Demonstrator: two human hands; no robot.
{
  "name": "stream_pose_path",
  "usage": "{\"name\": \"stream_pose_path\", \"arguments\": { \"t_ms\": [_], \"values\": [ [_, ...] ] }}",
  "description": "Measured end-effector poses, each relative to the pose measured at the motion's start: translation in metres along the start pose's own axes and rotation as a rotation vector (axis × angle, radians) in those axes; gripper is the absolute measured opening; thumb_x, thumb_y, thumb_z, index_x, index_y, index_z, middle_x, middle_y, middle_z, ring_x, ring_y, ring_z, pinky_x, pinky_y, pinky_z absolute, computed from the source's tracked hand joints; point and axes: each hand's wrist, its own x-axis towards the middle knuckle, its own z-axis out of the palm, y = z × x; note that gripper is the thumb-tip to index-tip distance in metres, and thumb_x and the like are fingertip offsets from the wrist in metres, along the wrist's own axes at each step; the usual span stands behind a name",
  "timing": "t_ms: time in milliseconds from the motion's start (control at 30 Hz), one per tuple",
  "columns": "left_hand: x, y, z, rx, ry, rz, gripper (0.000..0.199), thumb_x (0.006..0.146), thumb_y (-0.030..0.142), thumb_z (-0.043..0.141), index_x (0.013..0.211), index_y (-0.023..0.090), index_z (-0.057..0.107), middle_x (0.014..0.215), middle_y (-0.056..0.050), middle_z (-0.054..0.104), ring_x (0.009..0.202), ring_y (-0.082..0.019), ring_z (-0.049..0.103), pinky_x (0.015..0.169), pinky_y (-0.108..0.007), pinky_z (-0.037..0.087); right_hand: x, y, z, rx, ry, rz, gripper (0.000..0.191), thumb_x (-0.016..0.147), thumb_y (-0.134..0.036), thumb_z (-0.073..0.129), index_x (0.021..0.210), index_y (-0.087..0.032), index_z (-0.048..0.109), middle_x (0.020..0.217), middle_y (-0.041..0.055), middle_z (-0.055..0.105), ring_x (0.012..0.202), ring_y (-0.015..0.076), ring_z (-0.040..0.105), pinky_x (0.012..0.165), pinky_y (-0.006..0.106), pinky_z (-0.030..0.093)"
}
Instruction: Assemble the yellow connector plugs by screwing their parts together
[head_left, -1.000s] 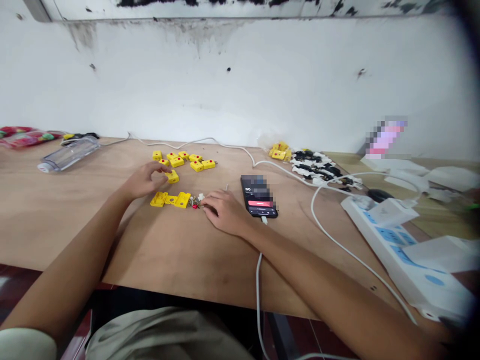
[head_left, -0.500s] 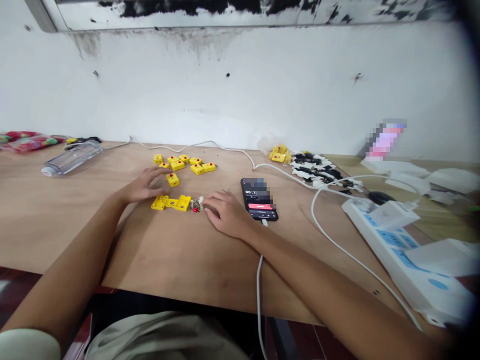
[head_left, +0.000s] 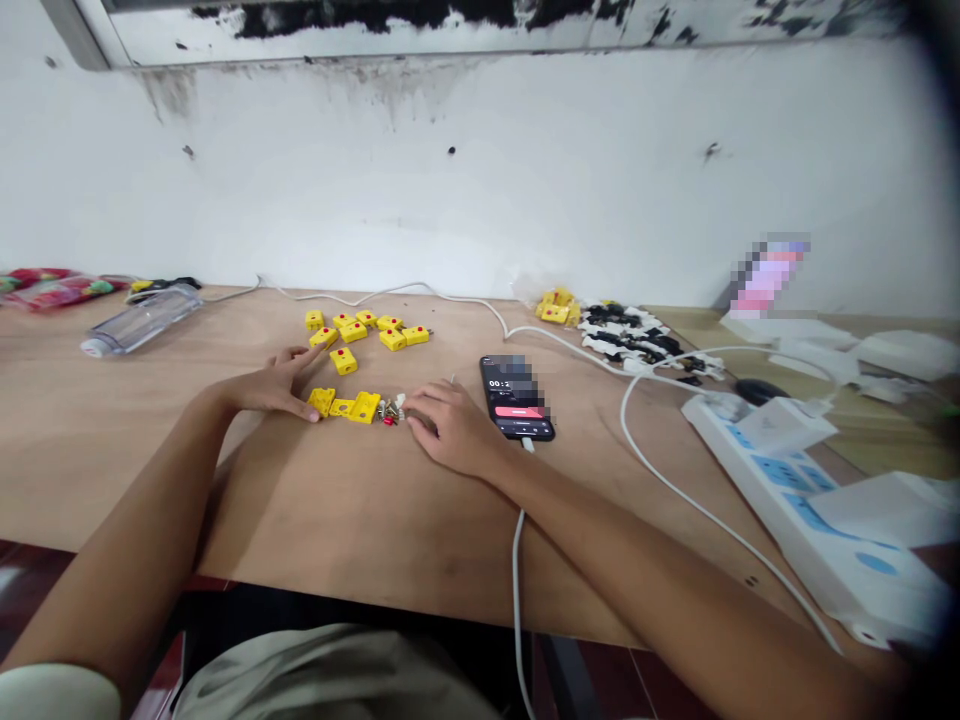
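Note:
My left hand [head_left: 276, 387] has its fingers spread on the table. Its thumb tip touches an open yellow casing half [head_left: 322, 402], and its fingertips reach near a yellow block with a red button [head_left: 322, 338]. Beside that casing half lies another yellow casing piece [head_left: 365, 407], hollow side up. A small pile of metal, red and white parts [head_left: 390, 411] sits to its right. At the pile's right edge rests my right hand [head_left: 454, 425], fingers bent, thumb apart from them. Another yellow box with a red button [head_left: 343, 361] stands between the hand and several similar ones.
A phone showing a timer [head_left: 517, 398] lies right of my right hand, plugged into a white cable [head_left: 517, 560]. Black and white parts [head_left: 637, 338] and bagged yellow pieces [head_left: 556, 306] lie behind. A power strip [head_left: 795, 500] is at right, a clear bottle [head_left: 142, 320] at left.
My left hand has moved left and towards me, away from the single box, its thumb now at the left casing half. That half has turned and shifted slightly. My right hand stays put.

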Motion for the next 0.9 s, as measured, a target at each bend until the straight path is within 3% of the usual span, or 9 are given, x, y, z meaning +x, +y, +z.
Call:
{"name": "stream_pose_path", "arguments": {
  "t_ms": [167,300,433,667,767,900],
  "values": [
    [-0.004,-0.007,-0.006,-0.113,0.058,0.015,0.124,0.063,0.071,0.073,0.162,0.027,0.012,0.152,-0.017,0.037,0.135,-0.040,0.043,0.106,-0.047,0.042,0.000,0.002,0.001,-0.005,0.015,-0.016,0.017,0.093,-0.015,0.055,0.100,-0.014,0.070,0.101,0.0085,0.073,0.098,0.0224,0.062,0.092,0.038,0.044],
    [-0.007,-0.006,-0.011,-0.302,0.023,0.083,0.106,0.072,0.061,0.072,0.159,0.025,0.024,0.106,-0.008,0.067,0.096,-0.026,0.064,0.080,-0.033,0.051,0.000,0.002,0.001,0.004,0.014,-0.020,0.017,0.092,-0.014,0.055,0.098,-0.015,0.071,0.100,0.0077,0.072,0.097,0.0217,0.062,0.092,0.037,0.044],
    [-0.008,0.004,-0.013,-0.353,-0.053,0.064,0.088,0.077,0.057,0.069,0.153,0.025,0.040,0.072,0.000,0.066,0.072,-0.022,0.064,0.065,-0.028,0.046,0.000,0.000,0.000,0.010,0.005,-0.005,0.017,0.093,-0.015,0.055,0.098,-0.015,0.071,0.100,0.0079,0.072,0.097,0.0216,0.063,0.091,0.037,0.044],
    [-0.006,0.006,-0.013,-0.330,-0.042,0.059,0.083,0.076,0.057,0.067,0.149,0.024,0.047,0.075,-0.003,0.070,0.074,-0.024,0.066,0.064,-0.028,0.047,0.000,-0.001,0.000,0.022,-0.017,-0.009,0.018,0.093,-0.014,0.055,0.099,-0.015,0.071,0.100,0.0079,0.072,0.097,0.0217,0.062,0.092,0.038,0.043],
    [-0.003,0.001,-0.011,-0.267,0.034,0.055,0.075,0.078,0.059,0.063,0.144,0.023,0.054,0.073,-0.002,0.067,0.071,-0.023,0.063,0.062,-0.028,0.045,0.000,-0.001,0.000,0.027,-0.014,-0.010,0.018,0.093,-0.015,0.054,0.099,-0.015,0.071,0.100,0.0083,0.072,0.098,0.0218,0.062,0.093,0.038,0.044],
    [0.009,-0.001,-0.001,-0.156,0.386,0.057,0.070,0.082,0.061,0.054,0.133,0.015,0.062,0.087,-0.007,0.069,0.078,-0.023,0.063,0.072,-0.033,0.049,0.000,0.000,0.000,0.030,-0.008,-0.009,0.018,0.093,-0.014,0.054,0.099,-0.015,0.071,0.100,0.0082,0.072,0.098,0.0219,0.061,0.093,0.038,0.044]
  ]
}}
